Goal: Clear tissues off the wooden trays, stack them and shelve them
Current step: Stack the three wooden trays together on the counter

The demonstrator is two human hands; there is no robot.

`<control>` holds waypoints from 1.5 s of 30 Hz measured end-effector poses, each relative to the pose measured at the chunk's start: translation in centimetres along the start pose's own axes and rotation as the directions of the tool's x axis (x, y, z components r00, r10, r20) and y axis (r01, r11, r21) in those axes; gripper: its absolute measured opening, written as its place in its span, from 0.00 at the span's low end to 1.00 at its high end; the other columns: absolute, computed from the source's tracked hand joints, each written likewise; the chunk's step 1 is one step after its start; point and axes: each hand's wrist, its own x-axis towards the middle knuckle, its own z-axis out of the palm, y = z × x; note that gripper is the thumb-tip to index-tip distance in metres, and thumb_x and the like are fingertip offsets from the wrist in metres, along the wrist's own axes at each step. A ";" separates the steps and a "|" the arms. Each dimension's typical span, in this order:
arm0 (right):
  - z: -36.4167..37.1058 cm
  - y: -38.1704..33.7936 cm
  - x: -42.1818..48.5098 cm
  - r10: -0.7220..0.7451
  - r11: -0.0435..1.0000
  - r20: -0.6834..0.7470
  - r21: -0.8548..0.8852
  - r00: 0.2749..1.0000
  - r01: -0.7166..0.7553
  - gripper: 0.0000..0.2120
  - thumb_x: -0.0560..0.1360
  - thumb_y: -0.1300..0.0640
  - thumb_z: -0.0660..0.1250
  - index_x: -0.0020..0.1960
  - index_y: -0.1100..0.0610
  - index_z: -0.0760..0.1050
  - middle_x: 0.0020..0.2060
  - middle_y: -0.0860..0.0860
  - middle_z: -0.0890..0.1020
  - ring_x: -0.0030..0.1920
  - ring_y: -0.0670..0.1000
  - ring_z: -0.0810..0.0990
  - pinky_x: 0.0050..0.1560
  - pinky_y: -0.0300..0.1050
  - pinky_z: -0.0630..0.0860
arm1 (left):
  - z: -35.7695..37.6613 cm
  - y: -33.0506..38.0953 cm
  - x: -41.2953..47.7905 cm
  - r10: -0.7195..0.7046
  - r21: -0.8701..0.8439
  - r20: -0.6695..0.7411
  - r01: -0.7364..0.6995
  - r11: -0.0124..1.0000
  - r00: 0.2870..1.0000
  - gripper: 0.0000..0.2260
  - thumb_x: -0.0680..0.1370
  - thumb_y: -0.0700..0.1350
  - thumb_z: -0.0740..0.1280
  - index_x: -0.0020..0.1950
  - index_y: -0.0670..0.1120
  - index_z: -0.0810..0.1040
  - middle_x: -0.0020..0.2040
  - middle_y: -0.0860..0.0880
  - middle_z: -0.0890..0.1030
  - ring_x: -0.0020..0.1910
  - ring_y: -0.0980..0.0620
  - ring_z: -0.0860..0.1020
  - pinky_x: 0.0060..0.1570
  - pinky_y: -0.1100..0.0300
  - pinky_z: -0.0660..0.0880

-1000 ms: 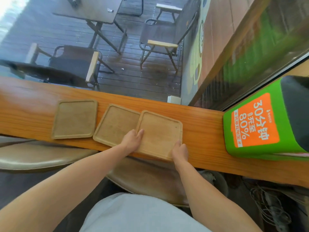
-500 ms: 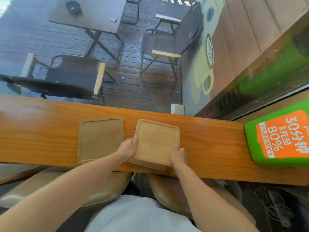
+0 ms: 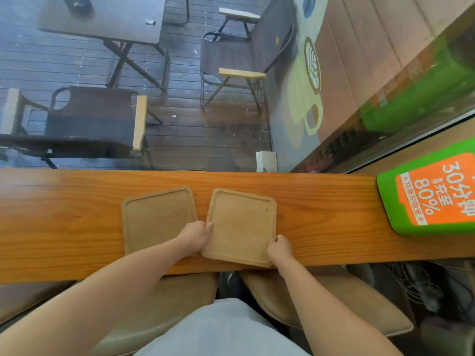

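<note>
Wooden square tray [image 3: 241,227], rounded corners

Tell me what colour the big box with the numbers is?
The box is bright green with an orange label and white writing, seen in the head view.

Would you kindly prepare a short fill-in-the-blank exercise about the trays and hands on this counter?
1. The left hand and right hand grip the ____ of the two visible stacks of wooden trays.
2. The other tray lies to its ____.
3. The green box bears an ____ label.

Missing words: right-hand; left; orange
</note>
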 end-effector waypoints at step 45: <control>-0.8 0.7 1.9 0.183 0.859 0.221 0.438 0.958 -0.265 0.37 0.78 0.39 0.62 0.79 0.59 0.56 0.73 0.57 0.69 0.68 0.61 0.70 0.64 0.57 0.70 | 0.8 3.5 1.1 -0.229 -0.558 0.120 0.257 0.789 0.966 0.39 0.76 0.61 0.67 0.79 0.42 0.56 0.76 0.41 0.65 0.73 0.38 0.66 0.69 0.42 0.65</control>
